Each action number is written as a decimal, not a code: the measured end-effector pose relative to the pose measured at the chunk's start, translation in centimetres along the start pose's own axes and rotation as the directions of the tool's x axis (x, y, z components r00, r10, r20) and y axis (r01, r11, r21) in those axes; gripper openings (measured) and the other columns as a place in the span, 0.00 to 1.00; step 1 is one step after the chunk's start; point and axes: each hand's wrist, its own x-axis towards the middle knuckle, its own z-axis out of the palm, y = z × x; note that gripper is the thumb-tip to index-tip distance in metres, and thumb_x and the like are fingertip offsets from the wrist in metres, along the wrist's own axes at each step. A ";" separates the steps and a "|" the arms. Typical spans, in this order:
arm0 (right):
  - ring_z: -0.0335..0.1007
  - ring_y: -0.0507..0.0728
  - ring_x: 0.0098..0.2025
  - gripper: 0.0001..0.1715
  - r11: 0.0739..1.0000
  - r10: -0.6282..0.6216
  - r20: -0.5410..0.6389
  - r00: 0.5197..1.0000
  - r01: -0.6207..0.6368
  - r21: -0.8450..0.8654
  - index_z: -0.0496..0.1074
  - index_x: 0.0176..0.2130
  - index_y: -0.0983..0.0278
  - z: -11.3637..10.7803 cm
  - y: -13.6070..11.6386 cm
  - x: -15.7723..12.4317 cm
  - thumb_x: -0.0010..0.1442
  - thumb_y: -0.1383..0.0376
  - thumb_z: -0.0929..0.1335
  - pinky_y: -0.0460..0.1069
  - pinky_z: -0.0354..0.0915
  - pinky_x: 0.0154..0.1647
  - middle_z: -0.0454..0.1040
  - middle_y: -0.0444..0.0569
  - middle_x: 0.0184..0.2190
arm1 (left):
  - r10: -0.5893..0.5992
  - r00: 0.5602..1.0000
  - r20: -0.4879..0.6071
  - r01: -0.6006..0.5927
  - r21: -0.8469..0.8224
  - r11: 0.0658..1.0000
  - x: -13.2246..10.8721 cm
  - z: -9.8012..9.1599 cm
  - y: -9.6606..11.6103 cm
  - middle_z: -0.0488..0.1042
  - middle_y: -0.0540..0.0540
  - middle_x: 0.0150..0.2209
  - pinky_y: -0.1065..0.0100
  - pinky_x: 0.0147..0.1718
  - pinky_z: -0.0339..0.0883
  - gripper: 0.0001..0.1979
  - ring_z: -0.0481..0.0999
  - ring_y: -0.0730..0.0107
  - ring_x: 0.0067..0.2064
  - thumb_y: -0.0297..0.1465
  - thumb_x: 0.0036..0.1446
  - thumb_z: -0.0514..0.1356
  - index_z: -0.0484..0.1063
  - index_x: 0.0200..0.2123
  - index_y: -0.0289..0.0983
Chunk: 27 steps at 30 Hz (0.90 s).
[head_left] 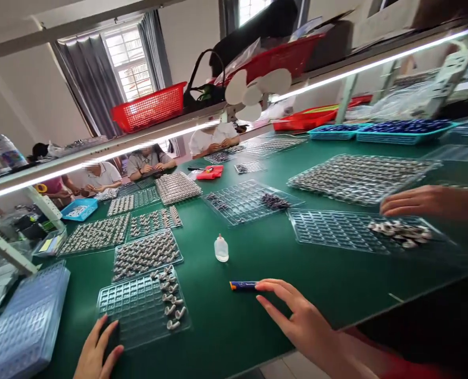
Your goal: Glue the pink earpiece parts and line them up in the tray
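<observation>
My left hand (95, 350) rests with spread fingers at the near left corner of a clear plastic tray (131, 316). Small grey-white parts shaped like earbud shells (171, 300) fill only that tray's right side. Over the green table, my right hand (301, 318) has thumb and fingers apart; one fingertip touches the right end of a slim blue tube with an orange end (242, 286). The tube lies flat on the tabletop. Beyond it stands a small translucent squeeze bottle (221, 249) with a narrow tip.
Filled trays (147, 253) line the left, beside stacked empty trays (32, 321). A co-worker's hand (419, 201) is at right, near a tray holding a pile of parts (402, 232). More people sit across the table (265, 258). A lit shelf (166, 131) runs overhead.
</observation>
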 end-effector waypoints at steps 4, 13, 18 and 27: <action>0.75 0.63 0.44 0.11 0.994 -0.110 0.114 0.987 0.106 0.039 0.75 0.39 0.55 2.9 -2.0 1.5 0.62 0.55 0.66 0.59 0.72 0.45 0.77 0.51 0.43 | 0.002 1.000 0.009 -0.002 0.029 1.000 -0.1 0.3 1.3 0.64 0.46 0.65 0.48 0.63 0.58 0.23 0.64 0.49 0.65 0.44 0.62 0.53 0.72 0.57 0.45; 0.73 0.58 0.49 0.13 0.984 -0.143 0.356 0.923 0.171 -0.048 0.72 0.47 0.64 10.4 -3.1 8.6 0.66 0.59 0.67 0.59 0.69 0.51 0.75 0.51 0.48 | -0.050 0.999 0.019 0.053 -0.167 0.984 0.9 -1.4 2.8 0.64 0.43 0.64 0.42 0.63 0.55 0.24 0.62 0.44 0.65 0.46 0.57 0.60 0.73 0.55 0.45; 0.72 0.59 0.50 0.18 0.978 0.086 0.330 0.940 -0.017 -0.206 0.69 0.54 0.62 17.1 -3.5 19.1 0.66 0.59 0.67 0.59 0.70 0.49 0.71 0.53 0.54 | -0.082 0.996 -0.016 0.068 -0.424 0.903 9.4 -3.9 5.3 0.71 0.40 0.57 0.49 0.64 0.55 0.21 0.67 0.50 0.61 0.42 0.57 0.63 0.74 0.51 0.40; 0.72 0.59 0.49 0.19 0.876 0.415 0.200 0.888 -0.330 -0.352 0.69 0.54 0.63 22.7 -1.6 28.1 0.66 0.59 0.67 0.58 0.71 0.48 0.71 0.53 0.54 | -0.246 0.966 0.077 0.253 -0.469 0.846 27.1 0.5 8.1 0.72 0.42 0.52 0.54 0.46 0.73 0.16 0.75 0.58 0.48 0.36 0.65 0.59 0.69 0.53 0.35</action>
